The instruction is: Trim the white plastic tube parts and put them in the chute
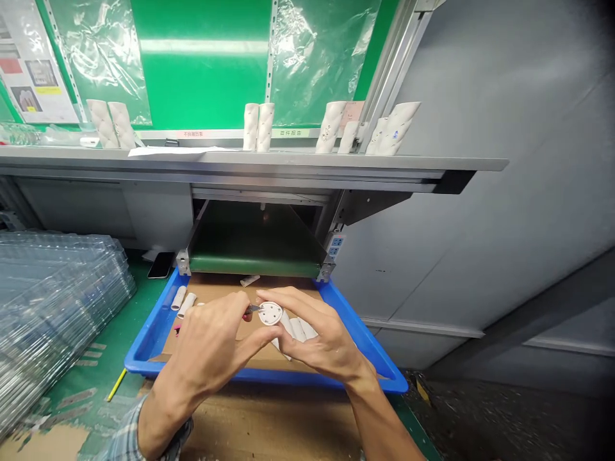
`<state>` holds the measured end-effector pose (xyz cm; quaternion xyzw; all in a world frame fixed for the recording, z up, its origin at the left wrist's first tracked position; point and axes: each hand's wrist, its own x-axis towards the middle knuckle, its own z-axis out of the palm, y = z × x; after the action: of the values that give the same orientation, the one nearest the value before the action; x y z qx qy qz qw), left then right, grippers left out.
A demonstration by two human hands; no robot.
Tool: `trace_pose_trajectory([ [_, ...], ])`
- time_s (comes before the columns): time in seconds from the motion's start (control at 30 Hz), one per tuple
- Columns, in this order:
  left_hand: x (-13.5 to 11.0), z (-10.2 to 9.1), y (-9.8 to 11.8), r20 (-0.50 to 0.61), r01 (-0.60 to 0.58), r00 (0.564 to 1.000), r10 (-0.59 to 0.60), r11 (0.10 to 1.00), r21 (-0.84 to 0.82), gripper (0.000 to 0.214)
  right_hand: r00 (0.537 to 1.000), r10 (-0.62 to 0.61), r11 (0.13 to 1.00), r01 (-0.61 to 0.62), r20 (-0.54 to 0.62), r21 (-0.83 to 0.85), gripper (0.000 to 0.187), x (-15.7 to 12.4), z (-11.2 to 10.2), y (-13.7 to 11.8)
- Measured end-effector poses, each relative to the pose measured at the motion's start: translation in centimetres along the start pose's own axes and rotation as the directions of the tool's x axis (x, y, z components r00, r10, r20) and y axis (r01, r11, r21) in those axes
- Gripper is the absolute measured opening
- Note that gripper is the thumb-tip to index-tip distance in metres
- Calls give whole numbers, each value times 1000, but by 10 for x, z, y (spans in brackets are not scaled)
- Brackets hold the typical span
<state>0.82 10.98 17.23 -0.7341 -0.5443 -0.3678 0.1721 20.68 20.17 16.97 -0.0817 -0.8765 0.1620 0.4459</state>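
Observation:
My right hand (321, 333) grips a white cylindrical piece (270, 313) between thumb and fingers. Its round end, with several small holes, faces me. My left hand (211, 346) is closed around a small pointed metal tool (252, 309) with a bit of red on it. Most of the tool is hidden by the fingers, so its kind is unclear. The tip touches or nearly touches the edge of the round end. Below both hands, a blue tray (327, 383) lined with cardboard holds more white cylinders (187, 305), some partly behind my right hand.
A green conveyor belt (254, 240) ends at the tray's far side. Clear plastic trays (62, 307) are stacked at left, near a phone (161, 265) and a yellow stick (116, 385). White textured cylinders (330, 128) stand on the metal shelf (269, 164) above.

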Motion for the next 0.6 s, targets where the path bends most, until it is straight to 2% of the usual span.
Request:
trace_pose_trajectory([
  [0.17,2,-3,3,-28,-38,999,39,998,42,58,996,-85,996,85,4,-14,60,-1,1,2],
  [0.43,-2,-2,3,17,-59,998,58,994,91,53,997,-81,996,81,12,27,58,1,-2,2],
  [0.6,0,-4,5,-4,-102,995,104,986,132,57,996,-94,996,94,4,11,56,1,-5,3],
])
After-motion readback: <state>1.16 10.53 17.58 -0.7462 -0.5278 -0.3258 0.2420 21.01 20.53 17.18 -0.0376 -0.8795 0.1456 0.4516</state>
